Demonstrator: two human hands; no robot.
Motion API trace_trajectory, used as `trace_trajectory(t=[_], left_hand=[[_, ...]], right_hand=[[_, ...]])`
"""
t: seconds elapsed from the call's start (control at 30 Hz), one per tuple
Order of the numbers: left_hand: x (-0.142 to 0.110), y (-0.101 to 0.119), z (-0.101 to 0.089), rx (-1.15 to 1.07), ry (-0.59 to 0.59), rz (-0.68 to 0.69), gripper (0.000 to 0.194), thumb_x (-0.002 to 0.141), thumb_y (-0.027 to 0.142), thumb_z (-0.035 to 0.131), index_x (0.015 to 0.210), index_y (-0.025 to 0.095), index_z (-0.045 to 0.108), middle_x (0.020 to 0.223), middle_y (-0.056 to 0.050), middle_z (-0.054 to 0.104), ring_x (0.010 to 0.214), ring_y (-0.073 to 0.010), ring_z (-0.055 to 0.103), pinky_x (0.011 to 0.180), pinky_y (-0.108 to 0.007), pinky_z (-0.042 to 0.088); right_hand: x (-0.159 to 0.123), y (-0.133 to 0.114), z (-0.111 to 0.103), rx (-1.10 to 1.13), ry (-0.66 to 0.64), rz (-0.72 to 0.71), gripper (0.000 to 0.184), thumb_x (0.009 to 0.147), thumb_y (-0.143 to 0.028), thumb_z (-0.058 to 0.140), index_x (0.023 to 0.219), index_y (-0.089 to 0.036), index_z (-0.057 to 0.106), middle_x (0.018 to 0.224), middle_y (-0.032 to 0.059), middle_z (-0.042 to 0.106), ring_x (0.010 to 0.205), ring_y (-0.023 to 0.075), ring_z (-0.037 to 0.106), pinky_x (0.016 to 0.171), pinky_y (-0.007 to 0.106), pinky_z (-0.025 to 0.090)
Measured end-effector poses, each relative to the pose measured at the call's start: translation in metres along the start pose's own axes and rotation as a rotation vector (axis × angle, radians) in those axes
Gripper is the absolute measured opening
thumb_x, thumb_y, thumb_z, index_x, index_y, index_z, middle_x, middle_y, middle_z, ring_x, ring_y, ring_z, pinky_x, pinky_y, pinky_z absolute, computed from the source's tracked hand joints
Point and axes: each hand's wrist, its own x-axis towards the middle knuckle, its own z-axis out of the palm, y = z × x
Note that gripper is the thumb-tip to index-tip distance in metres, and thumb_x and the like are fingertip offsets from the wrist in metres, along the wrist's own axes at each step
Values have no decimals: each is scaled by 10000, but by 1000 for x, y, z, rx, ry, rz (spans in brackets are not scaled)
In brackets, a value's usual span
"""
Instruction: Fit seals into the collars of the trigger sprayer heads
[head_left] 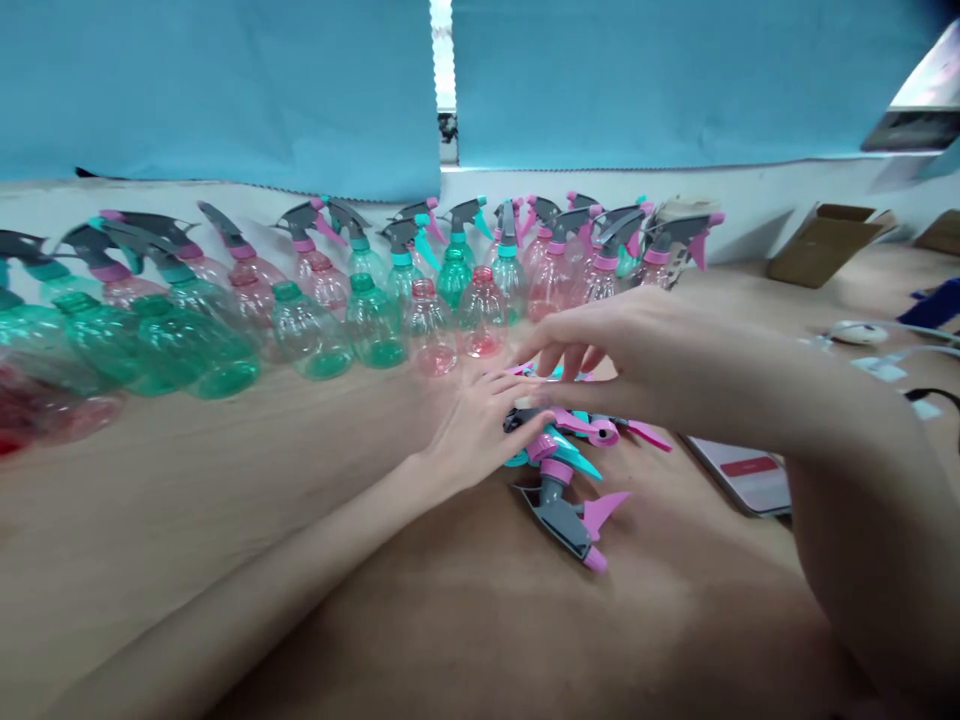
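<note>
My left hand (480, 425) lies over the left side of a small pile of trigger spray heads, its fingers stretched out and its thumb apart. Above the same pile is my right hand (622, 345), palm down, fingers bent and spread away from the thumb; I see nothing held in it. Both hands hide much of the pile, where pink and turquoise triggers (571, 455) poke out. One grey spray head with a pink trigger (559, 515) lies on the wooden table (360, 610), nearer to me. Some fingertips overlap and are blurred.
Open bottles, such as a green one (375, 325) and a red one (484, 315), stand along the front of a row. Behind them are several bottles with spray heads (555, 265). A phone (742, 475), a cardboard box (821, 245) and a white mouse (857, 332) are at right.
</note>
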Motion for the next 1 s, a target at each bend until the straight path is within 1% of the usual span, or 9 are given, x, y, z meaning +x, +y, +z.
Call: trace_trajectory(t=[0.13,0.27,0.33,0.43,0.5,0.6,0.77,0.9,1.0], left_hand=[[-11,7,-4,5,18,8,160,890,224,540,980,135,638,994,-84,673,977,-204,595,859,-378,496],[-23,19,-5,2,-2,30,144,889,194,543,972,129,640,953,-79,673,915,-187,582,834,-355,495],[-26,22,-6,18,-33,56,141,884,190,545,976,140,641,965,-74,667,925,-191,570,839,-362,485],[-25,22,-12,75,-156,94,201,886,131,489,1025,169,630,1047,-71,638,994,-207,540,872,-391,457],[-22,20,-18,100,-251,94,257,866,90,466,1047,183,622,1077,-69,615,1022,-211,522,892,-393,445],[-18,19,-24,128,-315,81,306,821,73,489,1079,189,606,1105,-79,578,1056,-225,499,923,-409,430],[-15,22,-15,234,-399,91,436,764,-2,489,1154,184,551,1187,-102,527,1113,-256,467,943,-443,414],[-16,20,-5,300,-417,107,432,782,-20,481,1167,166,540,1188,-111,515,1108,-269,457,907,-418,426],[-17,19,-6,310,-390,95,367,814,1,488,1136,166,547,1145,-109,524,1100,-270,461,890,-419,427]], right_hand=[[7,18,7,-41,-161,69,382,824,-526,499,1041,-240,629,823,27,674,657,174,610,544,285,417],[23,44,20,-29,-266,146,511,823,-555,478,1195,-217,573,1126,92,644,957,252,610,677,308,449],[31,53,27,-15,-314,153,498,840,-529,468,1221,-223,568,1157,84,640,994,244,605,718,299,449],[37,60,33,-14,-386,158,400,861,-487,451,1120,-253,646,1048,42,691,927,212,632,716,281,446],[38,60,32,-31,-403,171,351,850,-457,476,1040,-246,683,987,34,707,899,205,636,710,278,442],[36,58,28,-71,-409,196,298,806,-390,546,1007,-226,692,971,40,706,890,212,632,693,285,438],[33,57,27,-122,-407,232,357,750,-337,588,1087,-239,654,988,45,686,893,223,625,677,295,441],[30,57,25,-140,-405,267,386,737,-330,584,1106,-229,638,996,60,672,873,232,628,649,302,441],[28,58,23,-146,-397,290,369,738,-340,568,1075,-211,643,1007,76,665,878,245,623,637,314,440]])
